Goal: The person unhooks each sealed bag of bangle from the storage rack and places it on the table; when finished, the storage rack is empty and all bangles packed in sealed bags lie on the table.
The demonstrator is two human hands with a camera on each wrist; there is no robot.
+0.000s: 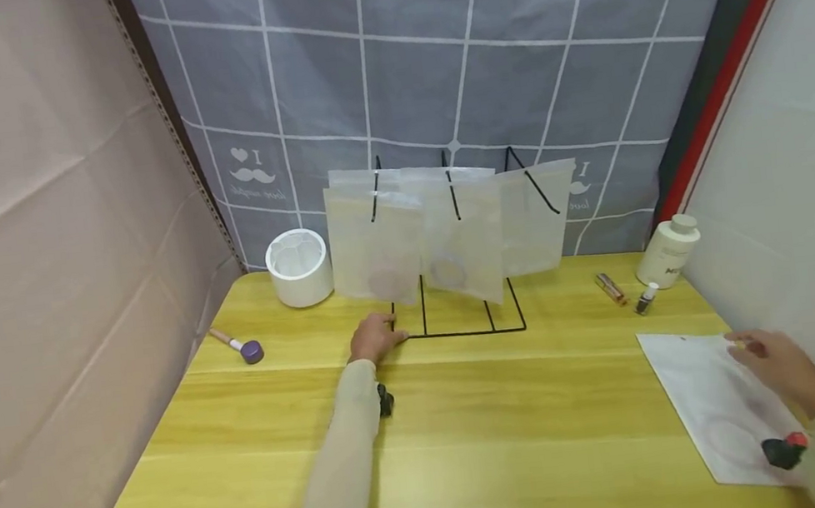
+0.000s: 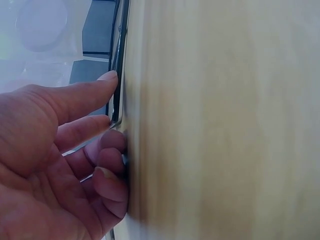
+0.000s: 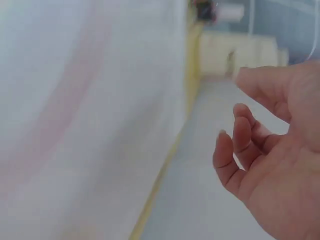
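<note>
The right hand (image 3: 280, 165) fills the lower right, its fingers (image 3: 235, 145) loosely curled and holding nothing, apart from the white bag (image 3: 85, 120) that covers the left. A yellow worktop (image 3: 165, 170) edge shows just beside the bag. A blurred white bottle (image 3: 232, 11) lies at the far edge.

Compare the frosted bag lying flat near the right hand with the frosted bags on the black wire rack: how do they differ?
The flat bag lies alone on the table, at its right edge; the rack bags hang upright, several overlapping, at the back. The right hand is over the flat bag; the left hand touches the wire rack, not its bags. All look translucent white with a faint ring inside.
</note>
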